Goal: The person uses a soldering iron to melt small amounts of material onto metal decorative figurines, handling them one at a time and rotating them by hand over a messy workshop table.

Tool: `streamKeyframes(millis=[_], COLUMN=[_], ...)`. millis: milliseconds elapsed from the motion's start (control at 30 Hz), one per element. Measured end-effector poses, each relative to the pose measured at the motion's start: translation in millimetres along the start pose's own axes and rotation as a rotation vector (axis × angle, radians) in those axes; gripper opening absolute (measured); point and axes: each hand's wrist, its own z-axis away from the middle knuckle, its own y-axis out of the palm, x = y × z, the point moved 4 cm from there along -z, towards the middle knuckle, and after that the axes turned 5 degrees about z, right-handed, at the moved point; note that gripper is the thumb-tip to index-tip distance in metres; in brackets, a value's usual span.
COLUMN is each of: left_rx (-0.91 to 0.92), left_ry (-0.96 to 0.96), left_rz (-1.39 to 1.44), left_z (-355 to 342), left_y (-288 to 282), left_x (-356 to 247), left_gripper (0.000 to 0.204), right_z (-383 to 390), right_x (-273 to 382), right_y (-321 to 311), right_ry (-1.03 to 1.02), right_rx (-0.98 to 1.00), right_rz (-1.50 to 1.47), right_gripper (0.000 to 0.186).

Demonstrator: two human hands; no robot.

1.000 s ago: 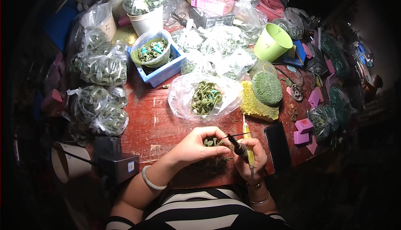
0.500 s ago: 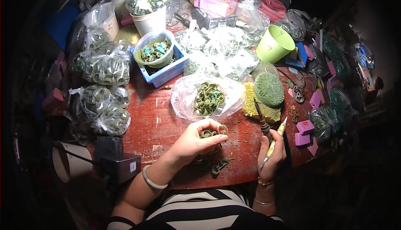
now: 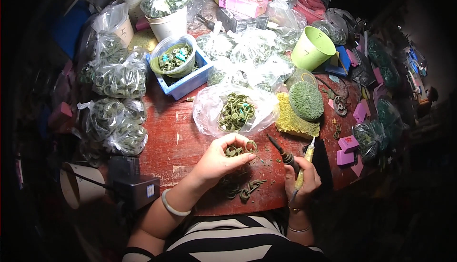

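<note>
My left hand is closed in a pinch on a small dark green ring, with more green rings gathered inside the curled fingers. To its right, my right hand grips two pen-shaped tools at once. One is a dark-tipped heated pen like a soldering iron, its tip pointing up and left, apart from the ring. The other is a yellow-handled pen tool with a pale tip, pointing up. A few loose green pieces lie on the red tabletop below my left hand.
An open plastic bag of green rings lies ahead. Beyond are a blue tray holding a tub, filled bags and a light green cup. A yellow sponge and green round pad sit right; a black box stands left.
My right hand has moved slightly left and down, and the dark-tipped pen has swung from near the sponge toward my left hand. The left hand stays almost in place.
</note>
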Motion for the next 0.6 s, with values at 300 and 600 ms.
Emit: streamKeyframes(millis=[300,600], left_rx=[-0.018,-0.011], left_ry=[0.011,0.018], left_rz=[-0.008,0.016], left_z=[0.7,0.4], left_y=[3.8,3.5], left_x=[-2.5,-1.4], left_gripper=[0.020,0.027], right_z=[0.3,-2.2], right_x=[1.6,3.8], right_y=[-0.8,1.0], right_ry=[-0.052,-0.055], right_rx=[0.092,0.117], right_rz=[-0.040,-0.037], right_gripper=[0.031,0.030])
